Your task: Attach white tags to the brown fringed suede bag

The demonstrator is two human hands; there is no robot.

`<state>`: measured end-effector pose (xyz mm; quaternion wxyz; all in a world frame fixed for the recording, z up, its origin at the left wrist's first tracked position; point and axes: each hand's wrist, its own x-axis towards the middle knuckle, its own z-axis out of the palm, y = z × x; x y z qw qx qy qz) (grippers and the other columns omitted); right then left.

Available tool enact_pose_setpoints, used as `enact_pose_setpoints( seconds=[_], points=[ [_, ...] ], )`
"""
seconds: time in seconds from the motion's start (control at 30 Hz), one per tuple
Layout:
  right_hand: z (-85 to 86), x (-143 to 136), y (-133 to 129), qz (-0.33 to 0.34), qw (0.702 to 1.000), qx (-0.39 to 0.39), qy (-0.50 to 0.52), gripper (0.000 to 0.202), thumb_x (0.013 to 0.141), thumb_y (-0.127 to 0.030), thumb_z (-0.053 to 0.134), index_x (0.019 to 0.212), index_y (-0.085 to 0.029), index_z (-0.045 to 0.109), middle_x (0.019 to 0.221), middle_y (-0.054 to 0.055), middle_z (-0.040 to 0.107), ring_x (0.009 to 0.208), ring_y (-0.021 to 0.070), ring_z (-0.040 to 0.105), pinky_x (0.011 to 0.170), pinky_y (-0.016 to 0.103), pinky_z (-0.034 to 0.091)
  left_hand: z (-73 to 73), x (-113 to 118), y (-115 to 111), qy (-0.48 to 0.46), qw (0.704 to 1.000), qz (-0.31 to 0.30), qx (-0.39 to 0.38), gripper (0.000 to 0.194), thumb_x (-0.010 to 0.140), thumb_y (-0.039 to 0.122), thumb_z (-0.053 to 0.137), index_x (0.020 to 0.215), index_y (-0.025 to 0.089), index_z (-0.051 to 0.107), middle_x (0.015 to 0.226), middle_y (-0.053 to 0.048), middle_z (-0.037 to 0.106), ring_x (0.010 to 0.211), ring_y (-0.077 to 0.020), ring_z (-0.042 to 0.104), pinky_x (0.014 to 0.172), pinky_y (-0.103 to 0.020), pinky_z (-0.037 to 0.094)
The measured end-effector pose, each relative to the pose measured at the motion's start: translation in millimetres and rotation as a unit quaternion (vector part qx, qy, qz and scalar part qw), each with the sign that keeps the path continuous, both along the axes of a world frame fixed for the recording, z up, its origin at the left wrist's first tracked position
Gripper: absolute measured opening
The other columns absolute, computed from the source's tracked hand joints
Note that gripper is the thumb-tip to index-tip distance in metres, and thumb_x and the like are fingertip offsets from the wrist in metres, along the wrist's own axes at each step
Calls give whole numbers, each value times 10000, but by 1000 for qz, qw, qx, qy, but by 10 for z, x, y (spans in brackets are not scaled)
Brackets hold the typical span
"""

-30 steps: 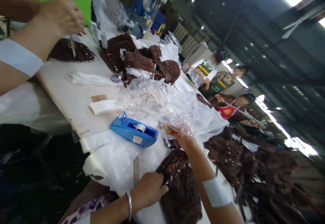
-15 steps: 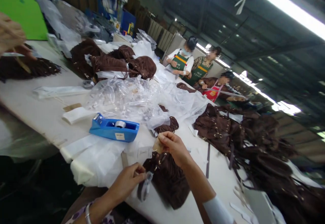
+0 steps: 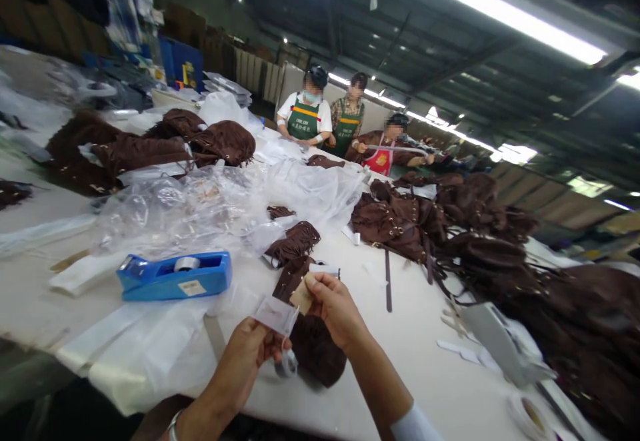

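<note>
Two at once: pinching a clear packet in the left hand, a tan tag in the right hand, close together, probably for easy viewing.

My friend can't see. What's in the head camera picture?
A left hand holds a clear packet, a right hand a tan tag, over a brown item on a white table. A blue tape dispenser sits nearby; three people are beyond.

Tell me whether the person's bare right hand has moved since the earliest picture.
Yes: the bare right hand is now farther right of the blue plastic tape dispenser and clear of the crumpled transparent plastic.
</note>
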<state>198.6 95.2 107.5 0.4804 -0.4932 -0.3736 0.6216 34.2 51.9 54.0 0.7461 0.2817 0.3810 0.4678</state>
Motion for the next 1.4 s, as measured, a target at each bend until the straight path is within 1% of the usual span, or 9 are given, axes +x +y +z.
enact_pose_setpoints(
  seconds=[0.3,0.4,0.57,0.73,0.83,0.93,1.13,1.3,1.4],
  points=[
    [-194,579,-403,-178,984,19,21,427,676,-523,794,831,-188,580,755,7,660,680,150,628,601,287,542,139,398,-178,-14,983,-157,-95,445,754,375,737,1127,148,652,1143,-140,712,552,-75,581,418,-174,337],
    [-248,738,-584,-216,976,19,17,422,687,-526,789,843,-188,589,770,10,660,685,154,630,608,295,545,125,534,-141,92,973,-207,-40,535,704,478,759,1105,138,665,1012,-129,750,394,-37,444,374,-192,233],
    [-436,931,-886,-236,972,6,13,402,731,-524,760,875,-188,593,798,16,671,715,157,643,645,294,546,69,752,-41,215,937,-274,4,569,592,615,775,863,121,701,571,-27,659,380,-66,416,391,-199,205],
    [-699,1129,-1138,-238,968,16,-83,347,800,-460,702,1004,-203,590,855,35,670,740,185,645,654,339,558,15,861,-53,233,926,-296,14,492,663,611,715,814,147,648,545,33,611,298,-14,249,341,-192,133],
    [-636,1162,-1300,-199,923,121,-307,366,884,-322,607,1241,-254,572,1167,99,650,1065,250,625,900,441,535,17,928,-95,233,925,-298,21,472,690,597,704,807,144,641,554,30,612,305,-12,267,334,-183,153],
    [-465,1105,-1425,-134,857,223,-444,295,931,-199,523,1194,-286,625,1208,78,635,1164,224,569,996,404,475,55,995,-133,226,927,-299,23,461,696,583,705,810,141,641,556,32,608,311,-13,279,335,-177,169],
    [-477,948,-1489,-95,829,252,-491,170,937,-156,528,1002,-243,659,890,48,695,844,196,643,750,306,521,108,1047,-197,140,942,-306,-16,395,796,515,678,685,144,603,394,115,308,341,-4,137,372,-172,111],
    [-579,848,-1515,-156,758,307,-554,213,937,-121,487,1034,-226,645,864,66,709,816,207,661,735,313,520,69,1076,-263,37,954,-279,-101,288,737,369,766,763,116,630,668,25,569,389,30,167,365,-155,107],
    [-587,830,-1520,-210,774,308,-511,206,932,-132,499,1034,-229,650,884,55,709,839,196,660,762,311,519,14,1083,-323,24,958,-260,-120,268,728,340,775,787,116,639,693,15,589,384,29,202,353,-145,138]
  ],
)
